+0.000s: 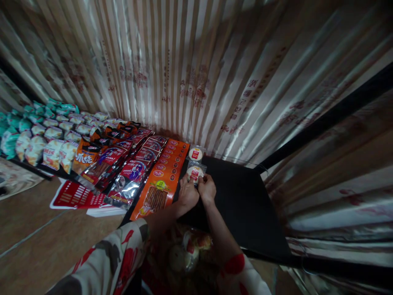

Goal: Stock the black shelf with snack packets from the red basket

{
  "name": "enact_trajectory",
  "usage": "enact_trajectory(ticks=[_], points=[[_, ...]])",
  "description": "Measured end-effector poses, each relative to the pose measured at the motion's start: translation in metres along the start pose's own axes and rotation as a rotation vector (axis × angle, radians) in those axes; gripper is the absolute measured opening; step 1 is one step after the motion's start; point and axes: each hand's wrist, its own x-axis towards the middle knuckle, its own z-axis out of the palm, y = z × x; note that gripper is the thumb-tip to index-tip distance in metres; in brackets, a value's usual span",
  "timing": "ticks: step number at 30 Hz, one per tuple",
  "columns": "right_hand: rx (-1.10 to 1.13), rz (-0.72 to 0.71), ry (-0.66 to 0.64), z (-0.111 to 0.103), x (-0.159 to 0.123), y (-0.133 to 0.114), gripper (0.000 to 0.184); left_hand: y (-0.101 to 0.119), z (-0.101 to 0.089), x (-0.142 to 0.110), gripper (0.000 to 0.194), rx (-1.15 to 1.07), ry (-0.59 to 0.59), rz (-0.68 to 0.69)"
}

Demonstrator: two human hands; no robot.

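Observation:
Both my hands meet at the near edge of a small clear packet with a round white snack and a red label. My left hand pinches its lower left side, and my right hand has its fingers closed on the lower right corner. Just behind it, a matching white snack packet lies flat on the black shelf board. To the left, close beside my left hand, is a long orange snack packet with brown sticks pictured on it.
Dark red and silver packets, orange-black bags, white bags and teal bags stand in rows leftward. A red printed card lies below. More wrapped snacks sit beneath my arms. A patterned curtain hangs behind; a black bar slants at right.

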Motion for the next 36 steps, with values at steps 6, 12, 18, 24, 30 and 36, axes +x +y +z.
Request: enact_trajectory(ticks=[6,12,18,24,30,36], points=[[-0.002,-0.001,0.001,0.004,0.012,-0.007,0.033,-0.002,0.001,0.017,0.05,0.005,-0.004,0.02],[0.006,-0.057,0.042,0.012,0.028,-0.008,0.032,0.002,-0.003,0.034,0.05,-0.018,-0.04,-0.016],[0.013,-0.099,0.075,0.02,0.043,-0.008,0.031,0.005,-0.006,0.05,0.048,-0.015,-0.037,-0.009],[0.029,-0.108,0.1,0.026,0.054,-0.009,0.03,0.004,-0.004,0.061,0.049,0.038,-0.033,-0.005],[0.042,-0.116,0.119,0.029,0.061,-0.009,0.029,0.004,-0.001,0.07,0.046,0.045,-0.006,0.011],[0.022,-0.107,0.111,0.03,0.065,-0.011,0.027,0.004,0.0,0.072,0.049,0.079,-0.029,0.008]])
